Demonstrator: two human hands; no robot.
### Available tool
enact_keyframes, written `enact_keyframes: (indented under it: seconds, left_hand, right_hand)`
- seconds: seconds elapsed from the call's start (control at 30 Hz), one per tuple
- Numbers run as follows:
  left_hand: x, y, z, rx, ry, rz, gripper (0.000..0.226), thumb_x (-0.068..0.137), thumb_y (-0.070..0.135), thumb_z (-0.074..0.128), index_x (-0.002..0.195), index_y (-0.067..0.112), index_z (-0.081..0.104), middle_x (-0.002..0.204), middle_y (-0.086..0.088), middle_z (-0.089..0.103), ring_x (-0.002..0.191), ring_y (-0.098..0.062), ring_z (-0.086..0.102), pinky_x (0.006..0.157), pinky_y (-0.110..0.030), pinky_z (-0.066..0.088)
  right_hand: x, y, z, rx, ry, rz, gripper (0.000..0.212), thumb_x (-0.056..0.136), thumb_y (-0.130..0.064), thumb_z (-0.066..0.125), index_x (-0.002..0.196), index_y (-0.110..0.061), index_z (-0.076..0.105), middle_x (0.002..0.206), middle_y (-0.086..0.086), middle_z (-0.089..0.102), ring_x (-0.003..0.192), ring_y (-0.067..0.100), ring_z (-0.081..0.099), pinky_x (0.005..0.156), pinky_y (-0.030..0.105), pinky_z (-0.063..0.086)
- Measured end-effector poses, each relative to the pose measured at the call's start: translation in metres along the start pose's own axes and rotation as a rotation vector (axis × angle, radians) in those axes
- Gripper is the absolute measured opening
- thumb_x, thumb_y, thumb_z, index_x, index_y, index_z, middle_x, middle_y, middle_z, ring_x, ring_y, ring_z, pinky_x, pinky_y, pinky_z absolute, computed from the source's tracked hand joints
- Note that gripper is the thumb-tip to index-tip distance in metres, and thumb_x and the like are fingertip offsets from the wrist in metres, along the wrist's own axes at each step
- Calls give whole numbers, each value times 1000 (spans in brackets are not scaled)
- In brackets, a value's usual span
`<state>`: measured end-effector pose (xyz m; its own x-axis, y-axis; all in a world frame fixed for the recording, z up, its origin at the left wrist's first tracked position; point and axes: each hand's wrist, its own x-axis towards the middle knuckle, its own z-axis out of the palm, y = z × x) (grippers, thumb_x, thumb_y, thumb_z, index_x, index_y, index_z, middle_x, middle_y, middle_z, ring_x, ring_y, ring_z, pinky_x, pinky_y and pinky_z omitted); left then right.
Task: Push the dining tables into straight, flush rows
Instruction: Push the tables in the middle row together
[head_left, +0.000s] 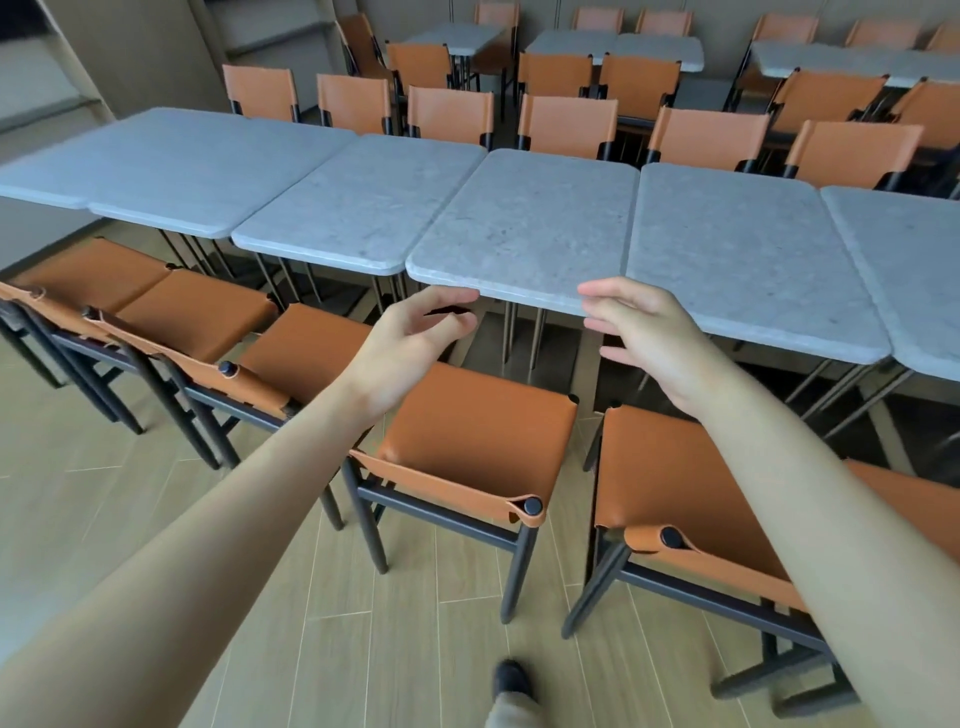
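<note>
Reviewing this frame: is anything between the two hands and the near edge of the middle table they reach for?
Nothing visible blocks them. The left hand and right hand are at the near edge of the middle table, fingers open. The orange chair sits below the arms, its seat under them rather than in front of the edge.

Rightmost table (914, 270) & far-left table (78, 171) cut off by frame edges.
</note>
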<state>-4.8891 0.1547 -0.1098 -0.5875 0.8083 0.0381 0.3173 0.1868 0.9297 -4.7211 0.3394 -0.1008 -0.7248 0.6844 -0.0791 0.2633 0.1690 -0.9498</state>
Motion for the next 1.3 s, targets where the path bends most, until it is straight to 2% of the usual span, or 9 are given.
enact_keyframes:
  seconds: [0.13,0.3,0.43,0.63,0.7,0.97,1.1,1.2,1.3]
  left_hand:
    - [16,-10,-20,15,-21,-19,30,101,27,59,130,33,64,121,28,61,119,14,50,85,-4,34]
    - [55,-22,-40,22,-44,-27,30,101,27,58,130,33,64,123,21,62,109,20,49,71,5,37]
    - [107,-26,-52,15,-69,-43,28,100,30,60,126,37,66,127,22,62,119,13,51,91,-10,37]
    - [185,-38,-55,50,-125,-78,24,98,35,62,120,44,67,115,20,67,103,16,58,86,-12,41]
    - [207,-51,-55,55,-145,-93,24,97,34,63,118,44,67,116,18,68,109,13,58,91,-17,43]
    - [289,-95,-57,94,-207,-171,23,96,35,65,118,42,65,128,14,64,120,3,56,80,-15,46]
    - [334,-123,-48,173,-244,-148,26,95,32,66,122,36,65,131,2,62,120,-2,53,83,-9,38]
    - [376,-147,-36,249,-315,-144,35,94,30,67,129,33,62,150,14,45,136,-10,45,95,-16,39]
    - [425,-175,-19,297,-392,-182,39,92,32,70,128,39,58,161,17,29,139,-28,46,105,-37,47]
  right_hand:
    - [17,1,6,-7,16,22,26,101,-26,56,125,-26,66,120,-20,63,118,7,61,107,42,48]
    - [58,0,26,-2,7,26,26,101,-27,56,124,-26,67,121,-19,63,118,6,61,107,41,49]
    - [103,0,34,22,4,28,25,101,-27,56,123,-28,67,118,-21,62,118,5,60,106,40,49]
    - [187,4,35,11,36,74,23,101,-26,54,119,-27,68,116,-21,63,117,8,61,105,40,50]
    - [211,13,40,2,26,92,23,102,-26,54,119,-26,68,116,-20,63,117,8,60,105,39,50]
    - [282,45,51,-32,-12,171,22,101,-26,56,118,-28,69,117,-23,62,120,7,58,97,31,50]
    - [317,64,54,-35,24,211,23,101,-25,56,120,-26,69,111,-26,60,116,3,57,106,33,46]
    - [348,89,61,-81,73,243,28,100,-25,56,126,-23,66,118,-20,61,115,1,52,106,30,40]
    - [385,118,70,-159,151,303,33,98,-24,57,131,-22,61,138,-3,56,117,8,51,96,25,33]
